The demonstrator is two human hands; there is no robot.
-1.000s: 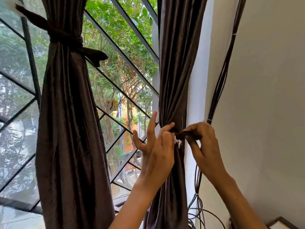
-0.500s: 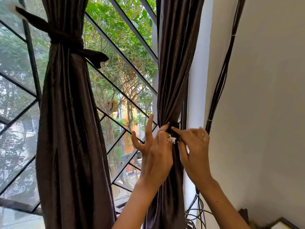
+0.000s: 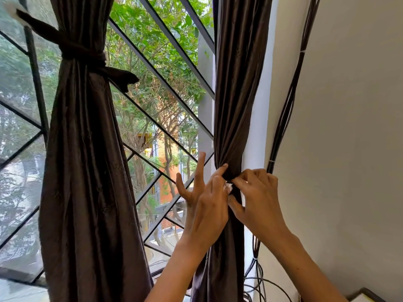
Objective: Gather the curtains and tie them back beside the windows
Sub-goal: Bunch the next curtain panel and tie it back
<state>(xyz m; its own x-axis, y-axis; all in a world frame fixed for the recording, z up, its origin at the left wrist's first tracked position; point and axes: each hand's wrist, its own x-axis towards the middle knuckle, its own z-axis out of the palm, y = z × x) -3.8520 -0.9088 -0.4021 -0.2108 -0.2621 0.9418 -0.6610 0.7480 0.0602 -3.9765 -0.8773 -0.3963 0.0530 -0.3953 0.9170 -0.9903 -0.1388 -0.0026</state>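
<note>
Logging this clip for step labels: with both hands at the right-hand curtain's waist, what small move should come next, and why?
Probably draw the two tie ends tight. The left hand and right hand meet at the gathered dark brown satin curtain by the white wall edge, pinching a dark fabric tie with a frayed white end. No finished knot shows here, unlike on the already tied left curtain.

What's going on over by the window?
A person is tying back dark curtains. The left curtain is already bound with a tieback. Both hands are at the right curtain, bunched beside the wall: the left hand pinches the gathered fabric, and the right hand pinches a dark tie with a white frayed end against it. Not yet fastened.
</note>
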